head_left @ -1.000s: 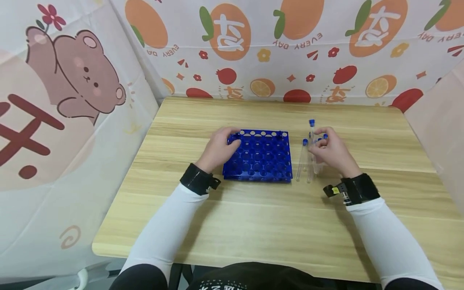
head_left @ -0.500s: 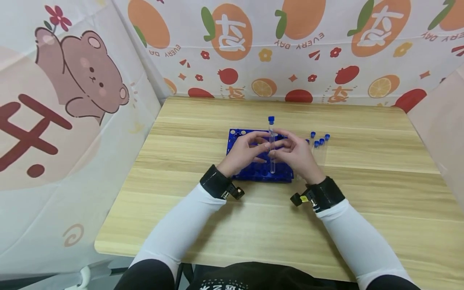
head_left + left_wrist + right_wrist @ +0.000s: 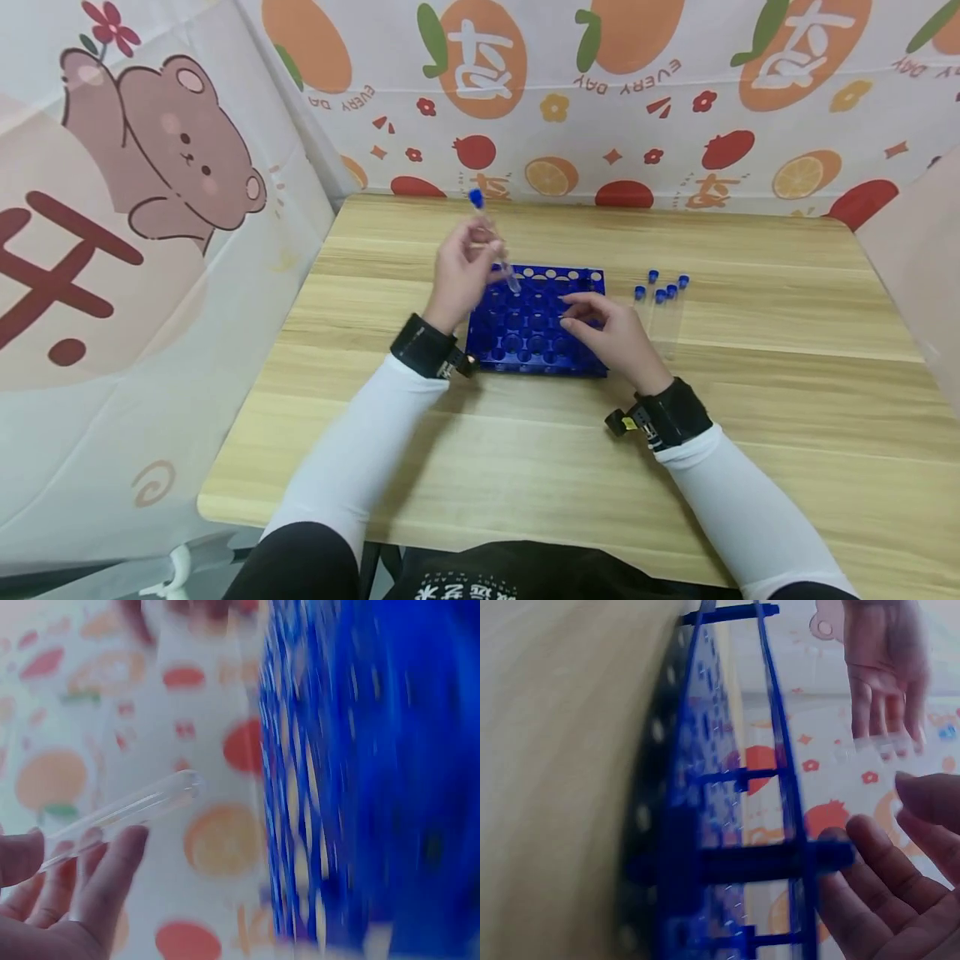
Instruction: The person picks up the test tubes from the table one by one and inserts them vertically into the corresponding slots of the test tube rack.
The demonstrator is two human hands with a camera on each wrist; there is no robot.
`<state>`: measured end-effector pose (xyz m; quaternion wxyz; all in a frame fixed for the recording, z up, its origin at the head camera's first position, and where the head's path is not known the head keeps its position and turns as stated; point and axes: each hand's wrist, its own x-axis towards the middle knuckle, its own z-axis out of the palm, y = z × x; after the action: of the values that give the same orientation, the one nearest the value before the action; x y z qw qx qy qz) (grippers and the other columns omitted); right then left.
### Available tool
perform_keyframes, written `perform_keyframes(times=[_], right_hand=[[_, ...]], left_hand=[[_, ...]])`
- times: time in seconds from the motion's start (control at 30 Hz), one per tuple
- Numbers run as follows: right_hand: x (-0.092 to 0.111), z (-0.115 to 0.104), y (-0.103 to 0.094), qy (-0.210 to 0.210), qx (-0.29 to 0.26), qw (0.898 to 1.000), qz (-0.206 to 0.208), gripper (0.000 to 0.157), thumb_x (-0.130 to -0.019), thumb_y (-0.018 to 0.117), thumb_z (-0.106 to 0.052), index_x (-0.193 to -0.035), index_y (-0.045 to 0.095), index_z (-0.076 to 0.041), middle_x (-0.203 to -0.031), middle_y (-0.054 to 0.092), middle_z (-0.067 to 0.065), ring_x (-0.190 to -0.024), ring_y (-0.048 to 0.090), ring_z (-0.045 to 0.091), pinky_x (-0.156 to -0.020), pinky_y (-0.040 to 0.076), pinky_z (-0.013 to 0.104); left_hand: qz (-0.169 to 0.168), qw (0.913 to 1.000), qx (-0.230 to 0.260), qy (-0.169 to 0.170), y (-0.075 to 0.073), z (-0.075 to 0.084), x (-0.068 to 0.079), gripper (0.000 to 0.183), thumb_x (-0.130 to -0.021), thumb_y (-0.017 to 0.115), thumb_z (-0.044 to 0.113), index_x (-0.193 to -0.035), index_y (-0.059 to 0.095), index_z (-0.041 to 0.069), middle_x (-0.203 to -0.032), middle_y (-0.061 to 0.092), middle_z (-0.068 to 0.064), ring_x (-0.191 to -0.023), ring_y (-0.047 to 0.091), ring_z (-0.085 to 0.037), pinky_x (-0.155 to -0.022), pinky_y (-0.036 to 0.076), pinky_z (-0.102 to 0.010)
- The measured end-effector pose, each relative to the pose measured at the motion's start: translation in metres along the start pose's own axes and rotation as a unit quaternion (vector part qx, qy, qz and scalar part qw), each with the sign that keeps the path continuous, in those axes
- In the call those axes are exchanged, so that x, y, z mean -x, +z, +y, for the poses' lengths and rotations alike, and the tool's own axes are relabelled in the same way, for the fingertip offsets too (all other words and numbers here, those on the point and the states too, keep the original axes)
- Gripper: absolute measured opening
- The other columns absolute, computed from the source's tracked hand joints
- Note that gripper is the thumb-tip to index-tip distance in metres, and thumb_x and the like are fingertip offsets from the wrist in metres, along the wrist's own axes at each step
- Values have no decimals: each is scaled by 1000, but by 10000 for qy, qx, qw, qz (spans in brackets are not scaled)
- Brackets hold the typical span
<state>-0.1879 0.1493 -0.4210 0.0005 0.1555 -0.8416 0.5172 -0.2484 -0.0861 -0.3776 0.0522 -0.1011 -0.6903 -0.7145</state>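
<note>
My left hand (image 3: 459,271) pinches a clear test tube (image 3: 511,278) with a blue cap (image 3: 476,198). The tube leans, cap up and to the left, its rounded end over the far left part of a blue test tube rack (image 3: 537,325). In the left wrist view the bare end of the test tube (image 3: 161,796) sticks out past the fingertips, beside the blurred rack (image 3: 390,780). At the rack's right side is my right hand (image 3: 618,337), fingers spread and loosely bent, holding nothing. The right wrist view shows its fingers (image 3: 889,877) close to the rack's edge.
Several capped test tubes (image 3: 664,325) lie on the wooden table (image 3: 525,467) just right of the rack, their blue caps pointing away. A printed cloth (image 3: 555,150) hangs behind the table's far edge, and another (image 3: 187,333) along the left.
The right hand fetched a test tube from the group at right and passed it to the left hand over the rack. The left hand then moved up and left with it, tilting it.
</note>
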Motion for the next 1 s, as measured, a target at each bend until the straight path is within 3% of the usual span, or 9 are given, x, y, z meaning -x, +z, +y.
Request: perform_keyframes(times=[0.13,0.33,0.47,0.67,1.0], right_hand=[[5,-5,-3,306,-122,9994,-111,28,-96,64,-13,-120,64,1,-105,68,16,-91,63,23,-73,53,19],[11,-21,-6,459,-386,9979,-254,26,-97,62,-13,-116,65,5,-106,68,17,-87,62,15,-73,54,17],[12,-22,-6,520,-426,9973,-282,26,-98,62,-14,-116,65,4,-107,68,17,-86,61,15,-71,53,17],[11,-22,-6,515,-458,9973,-273,25,-97,62,-14,-115,65,4,-107,69,17,-87,61,17,-71,53,17],[12,-20,-8,565,-380,9975,-187,25,-98,62,-13,-114,65,5,-107,69,17,-89,62,23,-70,52,17]], left_hand=[[372,9941,-945,376,-26,-5,-19,31,-98,58,3,-128,51,8,-105,60,-13,-98,65,-35,-74,64,-44],[62,9783,-2005,517,-41,-20,-28,32,-98,58,6,-129,50,11,-103,58,-6,-99,66,-32,-74,63,-32],[-161,9731,-2233,541,-43,-30,-28,32,-98,59,6,-129,51,10,-103,58,-7,-98,64,-24,-74,62,-30],[-356,9652,-2540,502,-44,-42,-26,28,-98,60,9,-125,55,11,-103,60,-5,-102,62,-19,-91,57,-34],[-302,9710,-2340,392,-41,-52,-29,28,-97,61,6,-124,54,7,-106,62,-10,-101,63,-22,-94,57,-35]])
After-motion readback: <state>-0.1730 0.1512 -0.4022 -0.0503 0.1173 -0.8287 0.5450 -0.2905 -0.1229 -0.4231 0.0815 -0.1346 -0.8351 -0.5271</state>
